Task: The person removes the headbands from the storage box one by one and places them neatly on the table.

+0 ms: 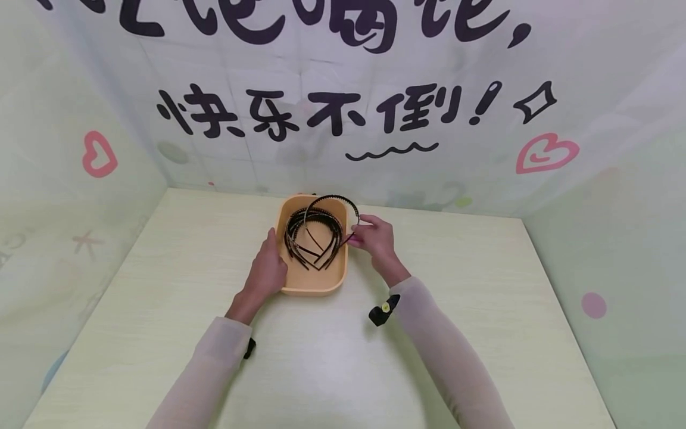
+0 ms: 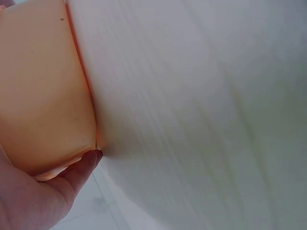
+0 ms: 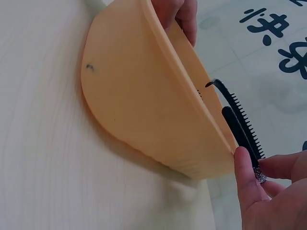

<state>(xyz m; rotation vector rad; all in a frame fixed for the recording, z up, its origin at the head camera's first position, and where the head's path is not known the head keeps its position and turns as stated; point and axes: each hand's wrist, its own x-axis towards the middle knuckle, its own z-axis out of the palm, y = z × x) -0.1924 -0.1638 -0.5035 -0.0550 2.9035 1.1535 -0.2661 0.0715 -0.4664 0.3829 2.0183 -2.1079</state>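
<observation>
An orange plastic box stands on the table against the back wall, holding several black toothed headbands nested together. My left hand grips its left side. In the right wrist view, the fingers of that hand reach over the far rim, and the left wrist view shows the thumb along the outer wall. Over the box's right rim, my right hand pinches one black headband between thumb and fingers. Small teeth line this band, and a glittery silver part shows at the fingertips.
A pale wood-grain table surrounds the box. Behind it hangs a printed cloth wall with black characters, and similar cloth panels flank the table's left and right. Small black wrist cameras sit at both sleeves.
</observation>
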